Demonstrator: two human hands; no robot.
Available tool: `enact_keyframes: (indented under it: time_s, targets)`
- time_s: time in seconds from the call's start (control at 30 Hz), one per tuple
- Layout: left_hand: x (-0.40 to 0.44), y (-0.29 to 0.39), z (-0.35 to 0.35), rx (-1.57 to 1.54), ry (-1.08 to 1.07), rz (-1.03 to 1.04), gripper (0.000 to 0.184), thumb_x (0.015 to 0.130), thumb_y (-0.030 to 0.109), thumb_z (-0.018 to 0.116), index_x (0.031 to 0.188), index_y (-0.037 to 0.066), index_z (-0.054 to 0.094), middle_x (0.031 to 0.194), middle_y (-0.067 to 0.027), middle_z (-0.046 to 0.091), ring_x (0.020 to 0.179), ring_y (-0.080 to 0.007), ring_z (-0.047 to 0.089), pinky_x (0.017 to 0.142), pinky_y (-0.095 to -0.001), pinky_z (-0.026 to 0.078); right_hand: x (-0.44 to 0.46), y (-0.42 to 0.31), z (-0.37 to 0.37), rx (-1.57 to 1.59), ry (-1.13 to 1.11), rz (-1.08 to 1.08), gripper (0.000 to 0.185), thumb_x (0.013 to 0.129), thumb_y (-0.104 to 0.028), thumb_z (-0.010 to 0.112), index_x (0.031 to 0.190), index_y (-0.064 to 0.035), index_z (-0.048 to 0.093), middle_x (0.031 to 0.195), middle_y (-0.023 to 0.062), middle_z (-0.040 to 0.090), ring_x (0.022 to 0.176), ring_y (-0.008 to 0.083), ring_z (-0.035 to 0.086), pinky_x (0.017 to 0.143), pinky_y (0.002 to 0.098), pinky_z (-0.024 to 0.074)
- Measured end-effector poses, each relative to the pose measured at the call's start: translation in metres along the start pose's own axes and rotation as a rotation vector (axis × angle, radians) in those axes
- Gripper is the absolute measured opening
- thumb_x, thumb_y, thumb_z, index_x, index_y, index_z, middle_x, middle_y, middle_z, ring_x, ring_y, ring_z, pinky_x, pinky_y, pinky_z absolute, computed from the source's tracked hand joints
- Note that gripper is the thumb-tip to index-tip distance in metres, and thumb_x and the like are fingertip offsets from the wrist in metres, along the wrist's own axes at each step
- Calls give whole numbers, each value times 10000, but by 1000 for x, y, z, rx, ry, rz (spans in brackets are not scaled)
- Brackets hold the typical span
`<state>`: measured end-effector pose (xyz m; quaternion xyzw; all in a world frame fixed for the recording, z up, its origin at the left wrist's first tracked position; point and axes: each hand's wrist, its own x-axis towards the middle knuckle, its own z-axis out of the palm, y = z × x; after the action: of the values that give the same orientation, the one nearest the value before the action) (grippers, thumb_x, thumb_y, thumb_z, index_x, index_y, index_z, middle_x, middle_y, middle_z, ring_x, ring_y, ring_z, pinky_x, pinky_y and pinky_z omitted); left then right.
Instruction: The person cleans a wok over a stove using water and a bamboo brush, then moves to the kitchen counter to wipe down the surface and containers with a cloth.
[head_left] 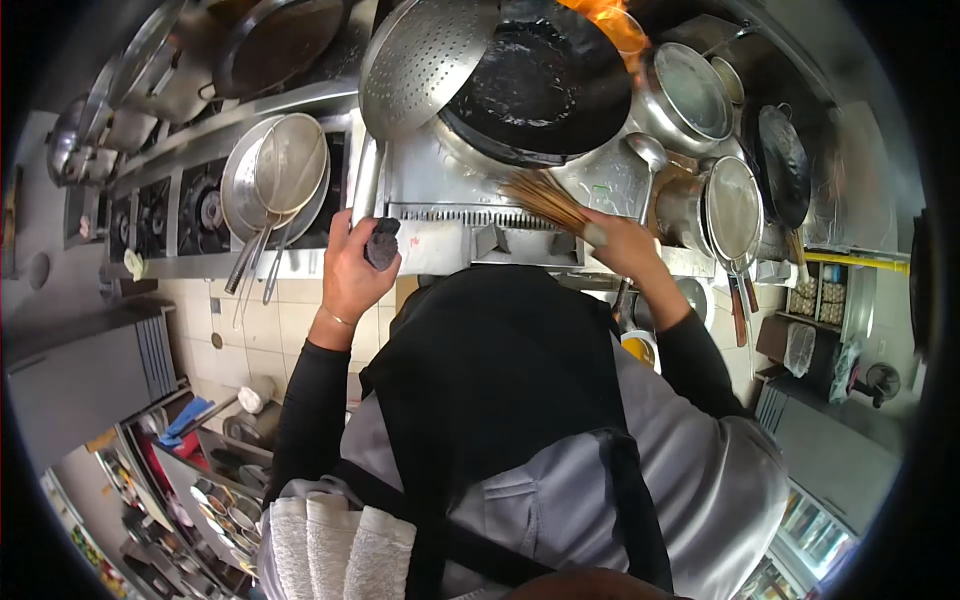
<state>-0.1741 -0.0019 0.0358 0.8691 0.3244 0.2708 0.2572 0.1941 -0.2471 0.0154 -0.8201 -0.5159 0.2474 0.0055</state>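
Observation:
My left hand (pixel 355 265) is closed round the handle of a large perforated metal strainer (pixel 420 75), with a dark cloth (pixel 381 245) also in its grip. The strainer bowl is raised at the left edge of a black wok (pixel 540 85). A bamboo brush (pixel 545 200) is in my right hand (pixel 622 245), whose fingers wrap round its bound end. Its bristles point left, just below the wok's front rim. Flames (pixel 610 25) show behind the wok's right side.
Right of the wok lie a ladle (pixel 648 152), a covered pot (pixel 690 95), a sieve on a pot (pixel 733 210) and a dark pan (pixel 782 165). Two more strainers (pixel 290 165) rest over the burners at left, their handles jutting past the counter's front edge (pixel 300 263).

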Motion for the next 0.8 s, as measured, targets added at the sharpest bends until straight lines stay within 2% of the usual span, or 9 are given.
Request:
enact_keyframes:
  time_s: [0.3, 0.4, 0.47, 0.53, 0.6, 0.63, 0.67, 0.73, 0.8]
  targets:
    - [-35, -32, -11, -53, 70, -63, 490, 667, 59, 857, 1121, 32, 676, 1216, -212, 587, 991, -427, 667, 843, -456, 578, 212, -196, 53, -446, 42, -391, 267, 918, -179, 603, 1058, -55, 793, 964, 137, 797, 890, 325, 780, 680, 479, 620]
    - [-42, -31, -20, -125, 129, -90, 379, 730, 15, 808, 1080, -19, 667, 1166, -225, 615, 1017, -412, 648, 877, -426, 551, 234, -197, 80, -848, -184, -527, 228, 929, -192, 617, 1016, -146, 823, 962, 128, 800, 832, 340, 777, 670, 417, 606]
    - [-48, -35, -23, -128, 156, -97, 364, 742, 21, 805, 1076, -22, 665, 1157, -224, 612, 994, -410, 652, 856, -420, 555, 232, -233, 33, -1143, -591, -149, 211, 929, -182, 634, 988, -151, 834, 962, 101, 805, 838, 317, 780, 640, 394, 602]
    - [-49, -40, -23, -158, 157, -100, 367, 748, 28, 806, 1081, -27, 661, 1147, -223, 609, 992, -409, 650, 851, -421, 551, 207, -259, -1, -1132, -562, -221, 210, 913, -165, 634, 968, -124, 833, 966, 115, 802, 833, 319, 782, 617, 420, 607]
    - [-54, -46, -23, -161, 183, -110, 407, 717, 40, 821, 1092, -1, 668, 1150, -207, 605, 994, -411, 649, 846, -431, 554, 202, -252, 16, -790, -28, -595, 198, 893, -161, 639, 923, -94, 824, 973, 132, 798, 862, 323, 783, 642, 442, 612]
    - [-55, -48, -24, -161, 195, -118, 449, 685, 53, 836, 1103, 25, 675, 1153, -191, 601, 996, -413, 648, 842, -441, 557, 214, -234, 43, -761, -26, -667, 199, 879, -155, 635, 913, -78, 815, 959, 150, 793, 887, 333, 780, 659, 463, 613]
    - [-59, -49, -27, -161, 206, -123, 449, 685, 53, 836, 1103, 25, 675, 1153, -191, 601, 996, -413, 648, 842, -441, 557, 211, -223, 49, -752, -110, -659, 198, 881, -164, 656, 942, -69, 818, 979, 156, 794, 921, 338, 778, 684, 476, 619]
    - [-61, -50, -32, -146, 233, -101, 442, 689, 57, 831, 1100, 20, 671, 1143, -191, 601, 995, -413, 645, 839, -441, 556, 211, -240, 35, -988, -496, -106, 209, 872, -184, 692, 980, -58, 819, 1010, 156, 795, 929, 333, 781, 700, 483, 626]
    - [-64, -54, -31, -166, 220, -123, 440, 689, 59, 829, 1098, 19, 670, 1142, -191, 601, 996, -414, 643, 842, -442, 555, 210, -255, 17, -1046, -529, -131, 217, 863, -191, 710, 996, -58, 820, 1021, 154, 795, 932, 329, 782, 704, 488, 628]
